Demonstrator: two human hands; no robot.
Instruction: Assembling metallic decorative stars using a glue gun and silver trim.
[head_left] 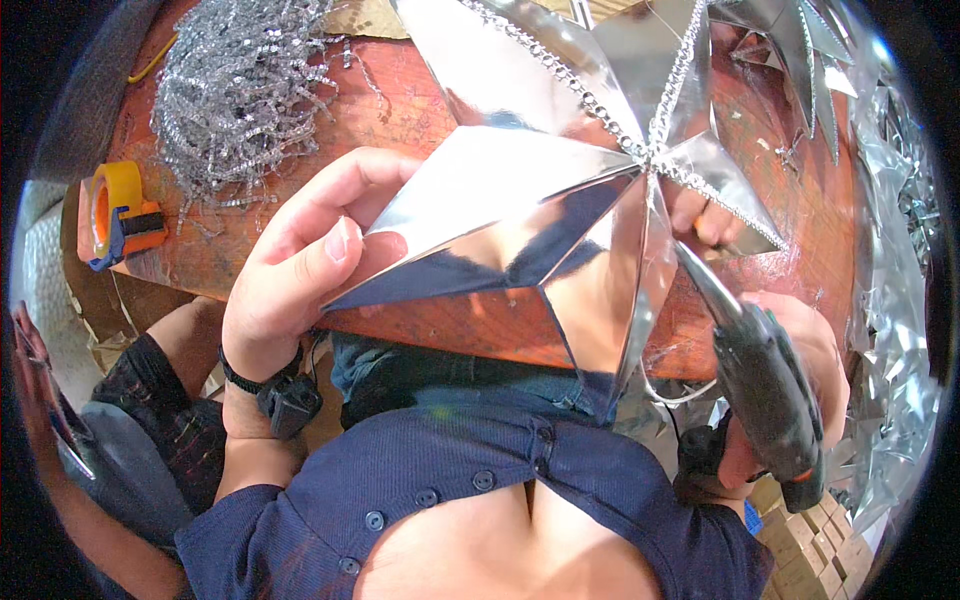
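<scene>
A large mirror-finish silver star [500, 200] with folded points is in front of me over the table. Silver sequin trim [560, 72] runs along several of its ridges to the centre. My left hand [300, 255] grips the star's left point, thumb on the near side and fingers partly hidden behind it. In my right hand [810, 350] is a black hot glue gun [765, 390], its narrow metal nozzle pointing up and left, close beneath the star's centre. Whether the nozzle touches the star I cannot tell. Fingers also appear as a reflection in the star's right point.
A heap of silver sequin strands [240, 95] lies at the far left of the reddish wooden table [410, 335]. Near the left edge stands a yellow tape roll in an orange-and-blue dispenser [125, 220]. More silver foil shapes [800, 60] and crumpled film [890, 300] fill the right. Another person's leg [165, 400] is at the left.
</scene>
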